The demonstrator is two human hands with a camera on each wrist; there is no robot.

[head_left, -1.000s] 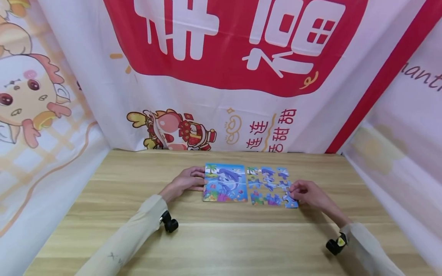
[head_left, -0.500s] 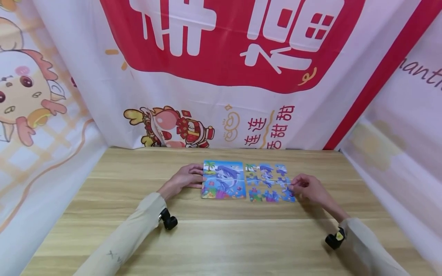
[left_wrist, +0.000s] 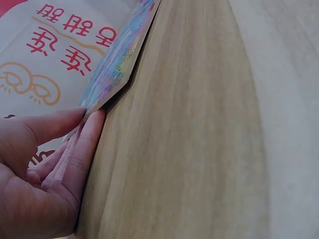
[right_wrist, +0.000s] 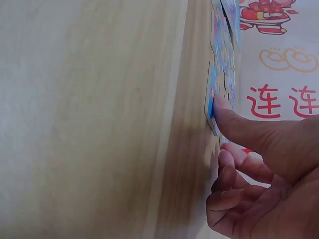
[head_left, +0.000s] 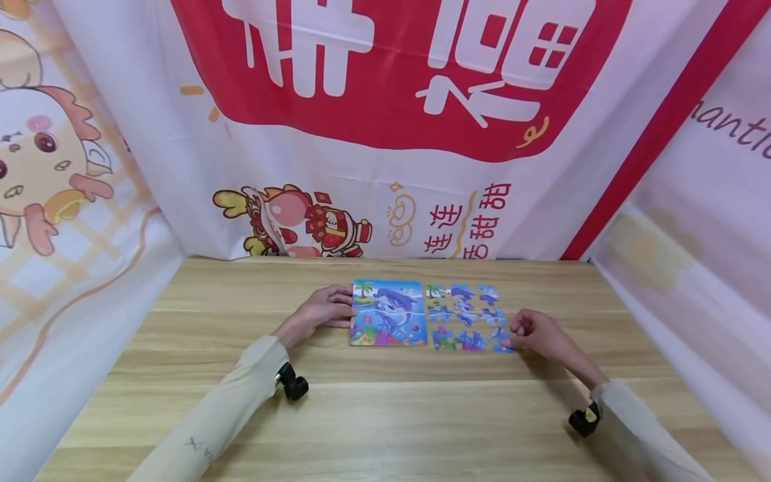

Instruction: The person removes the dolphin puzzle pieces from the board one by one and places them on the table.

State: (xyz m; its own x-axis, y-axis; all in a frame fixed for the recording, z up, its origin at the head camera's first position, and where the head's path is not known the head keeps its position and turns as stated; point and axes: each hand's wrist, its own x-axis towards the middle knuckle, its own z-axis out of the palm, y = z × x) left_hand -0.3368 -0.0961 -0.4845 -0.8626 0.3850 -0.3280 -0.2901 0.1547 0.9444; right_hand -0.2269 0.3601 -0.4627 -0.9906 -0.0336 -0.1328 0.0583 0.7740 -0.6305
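A flat dolphin picture board (head_left: 388, 313) lies on the table, its left edge pinched by my left hand (head_left: 322, 310). In the left wrist view, the left thumb (left_wrist: 62, 122) lies at the board's corner with fingers against its underside edge. Right of the board are several jigsaw pieces (head_left: 464, 314) with the same dolphin picture, laid out in rows with gaps. My right hand (head_left: 538, 335) is at the bottom right corner piece (head_left: 500, 341). In the right wrist view, its thumb (right_wrist: 232, 117) presses on that piece (right_wrist: 212, 94), while the other fingers are loosely bent, apart from it.
The wooden table (head_left: 385, 422) extends in front of the puzzle. A white and red printed cloth (head_left: 391, 154) hangs behind it, with more cloth at both sides. Each wrist carries a small black camera, one left (head_left: 293, 383), one right (head_left: 583, 420).
The bottom right corner piece has shifted up and left toward the other pieces. My right hand has let go of its pinch, its thumb now pressing the piece. The left hand stays at the board.
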